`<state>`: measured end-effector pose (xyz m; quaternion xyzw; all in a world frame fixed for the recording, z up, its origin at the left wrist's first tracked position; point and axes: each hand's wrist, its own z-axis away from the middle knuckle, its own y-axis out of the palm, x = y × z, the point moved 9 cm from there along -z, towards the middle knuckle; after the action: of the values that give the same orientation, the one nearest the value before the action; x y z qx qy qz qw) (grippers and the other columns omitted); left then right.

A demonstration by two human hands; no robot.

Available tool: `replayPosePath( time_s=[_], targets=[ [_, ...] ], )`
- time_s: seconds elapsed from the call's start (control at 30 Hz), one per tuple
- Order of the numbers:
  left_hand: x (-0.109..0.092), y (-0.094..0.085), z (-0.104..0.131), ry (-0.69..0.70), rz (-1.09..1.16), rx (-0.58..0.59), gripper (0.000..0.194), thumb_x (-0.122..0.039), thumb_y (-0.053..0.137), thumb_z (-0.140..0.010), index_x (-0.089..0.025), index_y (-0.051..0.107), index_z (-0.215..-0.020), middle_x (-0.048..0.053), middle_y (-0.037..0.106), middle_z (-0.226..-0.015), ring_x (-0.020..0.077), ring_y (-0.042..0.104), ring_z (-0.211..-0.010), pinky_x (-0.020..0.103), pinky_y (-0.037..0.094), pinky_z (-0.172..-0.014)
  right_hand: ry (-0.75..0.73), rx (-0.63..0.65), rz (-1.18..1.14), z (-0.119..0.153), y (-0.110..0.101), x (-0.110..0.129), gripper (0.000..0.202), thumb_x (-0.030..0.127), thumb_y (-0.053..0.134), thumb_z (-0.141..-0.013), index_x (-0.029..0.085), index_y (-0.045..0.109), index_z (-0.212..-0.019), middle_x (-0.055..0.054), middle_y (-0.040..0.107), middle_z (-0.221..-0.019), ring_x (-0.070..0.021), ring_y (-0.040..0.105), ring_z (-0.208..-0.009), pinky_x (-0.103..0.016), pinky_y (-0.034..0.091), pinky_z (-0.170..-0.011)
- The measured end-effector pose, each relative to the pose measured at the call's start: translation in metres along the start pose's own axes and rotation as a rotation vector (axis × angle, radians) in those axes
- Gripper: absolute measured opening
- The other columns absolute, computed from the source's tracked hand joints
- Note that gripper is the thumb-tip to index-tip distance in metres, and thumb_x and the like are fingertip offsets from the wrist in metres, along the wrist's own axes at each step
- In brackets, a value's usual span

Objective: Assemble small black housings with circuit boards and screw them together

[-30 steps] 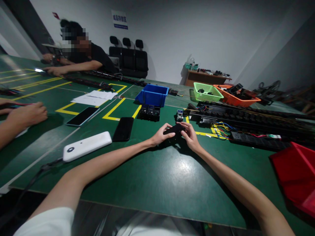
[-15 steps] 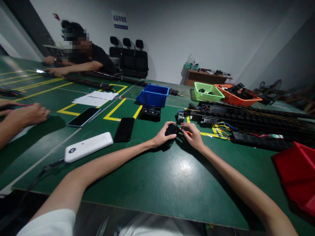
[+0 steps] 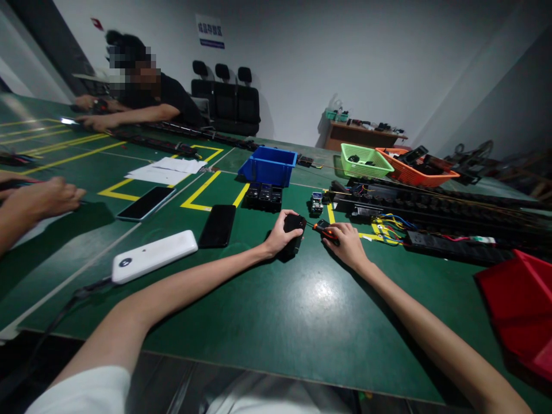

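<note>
My left hand [image 3: 280, 234] is closed around a small black box-shaped part [image 3: 295, 234], held upright just above or on the green table. In my right hand [image 3: 344, 244] is a screwdriver [image 3: 324, 229] with an orange and black handle. Its thin shaft points left at the black part; whether the tip touches it I cannot tell. Behind my hands stands a small metallic piece [image 3: 317, 202]. A group of similar black block-shaped parts [image 3: 263, 197] sits beyond my left hand.
A blue bin [image 3: 271, 165] stands behind the black blocks. Left lie a black phone [image 3: 218, 226], another phone [image 3: 146, 203] and a white power bank [image 3: 155, 257]. Long black wired rails [image 3: 414, 201] and a red bin [image 3: 517, 310] are right. Co-workers' hands [image 3: 41, 201] work at left.
My right hand has drawn back to the right and lower, away from the black part, and the screwdriver now shows plainly. My left hand has shifted slightly left with the part.
</note>
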<state>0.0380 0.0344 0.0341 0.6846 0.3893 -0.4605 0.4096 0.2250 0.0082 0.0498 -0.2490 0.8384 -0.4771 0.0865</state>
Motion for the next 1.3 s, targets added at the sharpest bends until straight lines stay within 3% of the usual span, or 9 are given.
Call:
replayPosePath(
  time_s=[0.2,0.33,0.47,0.57,0.73,0.87,1.1,1.3],
  targets=[
    [-0.012,0.000,0.002,0.105,-0.081,-0.002,0.049,-0.027,0.070,-0.072,-0.023,0.044,-0.114,0.001,0.051,-0.103,0.0112,0.060,-0.076,0.029,0.059,-0.065,0.051,-0.026,-0.053,0.002,-0.005,-0.002,0.023,0.024,0.063,-0.082,0.021,0.066,-0.105,-0.010,0.066,-0.097,-0.0277,0.058,-0.093,-0.043,0.044,-0.081],
    [-0.015,0.000,0.003,0.135,-0.179,0.006,0.043,-0.024,0.064,-0.075,-0.023,0.055,-0.117,0.004,0.051,-0.109,0.0140,0.058,-0.085,0.028,0.059,-0.067,0.219,-0.232,-0.457,0.011,-0.025,-0.011,0.018,0.029,0.062,-0.084,0.022,0.066,-0.100,-0.008,0.064,-0.101,-0.0234,0.063,-0.093,-0.039,0.053,-0.081],
    [-0.015,-0.003,0.005,0.127,-0.191,-0.015,0.041,-0.022,0.062,-0.075,-0.023,0.060,-0.116,0.005,0.050,-0.112,0.0151,0.058,-0.087,0.027,0.060,-0.064,0.462,-0.351,-0.836,0.028,-0.025,-0.024,0.026,0.037,0.066,-0.082,0.021,0.065,-0.102,-0.007,0.068,-0.102,-0.0212,0.069,-0.086,-0.038,0.059,-0.075],
    [-0.013,-0.004,0.006,0.087,-0.138,-0.024,0.038,-0.025,0.064,-0.075,-0.023,0.059,-0.113,0.004,0.052,-0.106,0.0143,0.059,-0.082,0.026,0.059,-0.061,0.540,-0.416,-0.964,0.039,-0.025,-0.028,0.025,0.036,0.069,-0.080,0.021,0.067,-0.100,-0.007,0.069,-0.104,-0.0210,0.070,-0.085,-0.038,0.060,-0.075],
    [-0.007,-0.005,0.005,0.024,-0.085,-0.035,0.046,-0.033,0.070,-0.074,-0.024,0.051,-0.115,0.001,0.052,-0.096,0.0109,0.060,-0.063,0.025,0.054,-0.050,0.572,-0.420,-1.116,0.044,-0.019,-0.030,0.021,0.033,0.068,-0.082,0.023,0.070,-0.100,-0.006,0.070,-0.107,-0.0198,0.070,-0.085,-0.040,0.060,-0.081],
    [-0.001,-0.009,0.002,0.009,-0.092,-0.053,0.049,-0.035,0.070,-0.074,-0.024,0.048,-0.116,0.001,0.053,-0.093,0.0112,0.060,-0.060,0.025,0.052,-0.051,0.565,-0.374,-1.177,0.039,-0.013,-0.027,0.023,0.031,0.072,-0.078,0.023,0.070,-0.100,-0.006,0.070,-0.111,-0.0206,0.070,-0.090,-0.040,0.060,-0.083],
    [-0.013,-0.011,0.001,0.121,-0.255,-0.078,0.034,-0.026,0.064,-0.076,-0.022,0.057,-0.109,0.001,0.057,-0.103,0.0152,0.057,-0.089,0.028,0.050,-0.080,0.538,-0.324,-1.169,0.037,-0.014,-0.020,0.024,0.029,0.074,-0.078,0.022,0.069,-0.100,-0.006,0.070,-0.109,-0.0173,0.069,-0.083,-0.034,0.062,-0.073],
    [-0.016,-0.007,0.001,0.154,-0.327,-0.050,0.035,-0.026,0.063,-0.077,-0.021,0.057,-0.111,0.002,0.057,-0.108,0.0178,0.056,-0.098,0.031,0.045,-0.091,0.511,-0.335,-1.167,0.036,-0.017,-0.018,0.022,0.029,0.074,-0.078,0.023,0.070,-0.098,-0.005,0.070,-0.106,-0.0166,0.069,-0.084,-0.031,0.062,-0.072]
  ],
)
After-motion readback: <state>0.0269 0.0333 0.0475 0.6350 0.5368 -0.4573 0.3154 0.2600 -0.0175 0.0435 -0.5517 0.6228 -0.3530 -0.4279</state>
